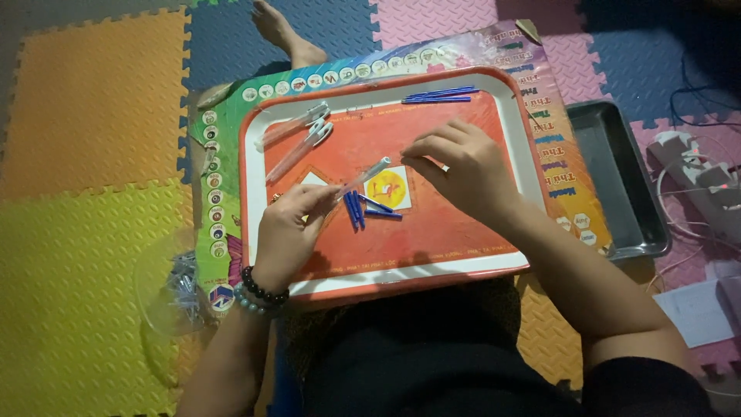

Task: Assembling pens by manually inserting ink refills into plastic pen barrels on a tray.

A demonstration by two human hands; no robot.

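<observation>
Dark clothing on the person's lap fills the bottom of the shot, and an orange tray with a white rim [248, 185] sits right on top of it. That tray rests over a colourful printed board [540, 93], which lies on foam puzzle mats [93, 108] covering the floor.

Left hand [287, 232], with two bead bracelets [261, 293] on the wrist, has its grip closed around the lower end of a clear pen barrel [363, 176]; the barrel slants up and to the right over the middle of the tray. Right hand [463, 166] hovers at the barrel's upper tip with fingers curled and pinched close together. Can't tell if it's pinching some small part or just touching the tip, too dim and blurry there.

Just under the barrel, a few short blue refills [367, 208] lie loose on the tray. Another bunch of longer blue refills [440, 95] sits by the top rim. Two clear pens with white clips [301, 135] lie slanted in the upper left corner of the tray.

Off the tray: a dark grey metal pan [617, 185] to the right on the mats, a white power strip with cables [706, 181] further right, and a clear bag of small metal bits [181, 286] next to the left wrist. Bare foot [282, 31] at the top edge.
</observation>
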